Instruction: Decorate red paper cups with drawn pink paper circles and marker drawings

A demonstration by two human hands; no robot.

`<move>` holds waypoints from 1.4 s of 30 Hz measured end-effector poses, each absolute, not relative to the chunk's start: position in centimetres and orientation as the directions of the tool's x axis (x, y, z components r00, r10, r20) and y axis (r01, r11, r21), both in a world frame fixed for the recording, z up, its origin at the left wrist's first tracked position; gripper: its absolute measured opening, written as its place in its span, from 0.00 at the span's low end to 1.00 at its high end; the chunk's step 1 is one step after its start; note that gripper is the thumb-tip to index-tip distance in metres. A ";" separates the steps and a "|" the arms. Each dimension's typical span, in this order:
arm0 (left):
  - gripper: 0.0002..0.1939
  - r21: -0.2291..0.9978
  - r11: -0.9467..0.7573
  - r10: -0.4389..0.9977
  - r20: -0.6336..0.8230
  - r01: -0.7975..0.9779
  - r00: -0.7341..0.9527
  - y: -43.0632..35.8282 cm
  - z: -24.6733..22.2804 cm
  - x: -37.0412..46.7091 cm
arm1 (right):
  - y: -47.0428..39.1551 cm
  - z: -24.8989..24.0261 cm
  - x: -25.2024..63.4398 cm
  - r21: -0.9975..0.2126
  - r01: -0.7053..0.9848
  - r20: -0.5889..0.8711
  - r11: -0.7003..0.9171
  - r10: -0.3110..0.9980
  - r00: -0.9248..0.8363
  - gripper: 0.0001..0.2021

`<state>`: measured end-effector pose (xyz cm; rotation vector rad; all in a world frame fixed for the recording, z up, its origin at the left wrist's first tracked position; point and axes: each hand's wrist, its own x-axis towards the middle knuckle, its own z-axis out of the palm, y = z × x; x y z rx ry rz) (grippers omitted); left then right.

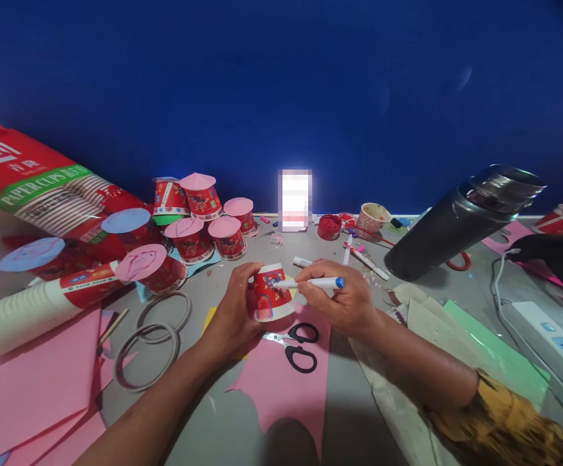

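Observation:
My left hand (237,303) is wrapped round the left side of a red paper cup (279,296) with a white rim, turned upside down and tilted. Blue marks show on its printed side. Between the fingers of my right hand (340,298) is a blue-capped marker pen (321,283), its tip against or very close to the cup. Just below lie black-handled scissors (297,338) on a cut sheet of pink paper (288,391). Several red cups topped with pink paper discs (197,182) stand beyond my left hand.
Left are a pack of paper cups (48,178), a cup stack (33,310), tape rings (146,357) and pink sheets (33,395). Right are a black thermos flask (449,223), a cloth (408,362), green paper (499,356) and a power strip (560,340). Loose markers (369,262) lie behind.

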<state>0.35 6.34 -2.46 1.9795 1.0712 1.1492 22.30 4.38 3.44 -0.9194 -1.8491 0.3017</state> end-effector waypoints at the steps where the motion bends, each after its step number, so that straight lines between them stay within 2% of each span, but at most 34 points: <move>1: 0.41 0.791 -0.506 0.857 0.416 0.344 0.303 6.4 -2.6 0.3 | 4.3 3.4 22.2 -0.546 0.450 0.698 0.707 0.681 -0.222 0.07; 4: 0.42 0.758 -0.544 0.835 0.448 0.360 0.321 6.5 -3.0 0.1 | 4.3 3.1 21.9 -0.501 0.437 0.732 0.747 0.635 -0.245 0.07; 11: 0.42 0.739 -0.558 0.824 0.441 0.378 0.355 6.7 -3.3 -0.3 | 4.4 3.0 21.8 -0.460 0.466 0.736 0.756 0.618 -0.277 0.09; 18: 0.39 0.757 -0.503 0.860 0.395 0.416 0.323 6.4 -2.2 0.1 | 4.2 3.6 22.3 -0.515 0.549 0.671 0.659 0.708 -0.221 0.09; 22: 0.39 0.748 -0.525 0.847 0.413 0.405 0.335 6.3 -2.2 0.1 | 4.1 3.5 22.0 -0.517 0.491 0.698 0.702 0.677 -0.234 0.08; 28: 0.42 0.735 -0.550 0.829 0.427 0.395 0.361 6.5 -2.9 -0.2 | 4.3 2.8 21.6 -0.447 0.462 0.745 0.766 0.604 -0.283 0.07; 35: 0.39 0.752 -0.527 0.845 0.416 0.396 0.335 6.5 -2.7 -0.1 | 4.5 3.4 22.2 -0.471 0.541 0.699 0.697 0.669 -0.253 0.09; 42: 0.40 0.749 -0.529 0.844 0.416 0.399 0.338 6.5 -2.5 0.0 | 4.3 3.2 22.0 -0.499 0.500 0.700 0.708 0.669 -0.249 0.09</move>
